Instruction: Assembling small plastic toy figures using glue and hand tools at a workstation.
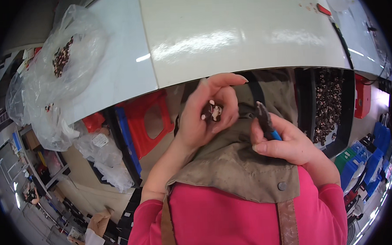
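At nine o'clock a clear plastic bag (pixel 58 63) of small dark pieces lies on the pale table (pixel 227 29). Just below centre, your left hand (pixel 204 115) is cupped closed around a cluster of small dark-and-white parts (pixel 212 111), fingers curled over them. At three o'clock from it, your right hand (pixel 288 142) grips blue-handled pliers (pixel 265 119), tip pointing up at twelve. Farther right, a black tray (pixel 328 103) holds more dark pieces.
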The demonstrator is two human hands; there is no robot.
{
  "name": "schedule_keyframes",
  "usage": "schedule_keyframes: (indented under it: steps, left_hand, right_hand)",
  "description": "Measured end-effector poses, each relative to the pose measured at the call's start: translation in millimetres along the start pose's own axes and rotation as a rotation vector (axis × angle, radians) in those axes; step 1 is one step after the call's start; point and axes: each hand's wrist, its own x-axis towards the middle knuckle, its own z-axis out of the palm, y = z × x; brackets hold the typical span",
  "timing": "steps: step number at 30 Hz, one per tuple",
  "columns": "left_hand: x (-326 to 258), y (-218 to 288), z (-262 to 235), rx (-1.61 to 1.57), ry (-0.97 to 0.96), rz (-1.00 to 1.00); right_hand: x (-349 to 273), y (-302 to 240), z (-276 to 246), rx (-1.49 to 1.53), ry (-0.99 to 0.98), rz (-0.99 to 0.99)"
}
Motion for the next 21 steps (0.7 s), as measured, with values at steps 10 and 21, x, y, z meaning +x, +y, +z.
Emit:
schedule_keyframes:
  steps: [10,21]
  left_hand:
    - [26.2,44.1,60.7,1.243,0.117,-0.159]
    - [51.2,57.3,130.8,1.668,-0.016,-0.278]
  right_hand:
    - [-4.0,-14.8,-3.1,0.033,-0.092,-0.069]
    - [-22.4,-42.7,-53.6,-0.349,-0.508,-0.303]
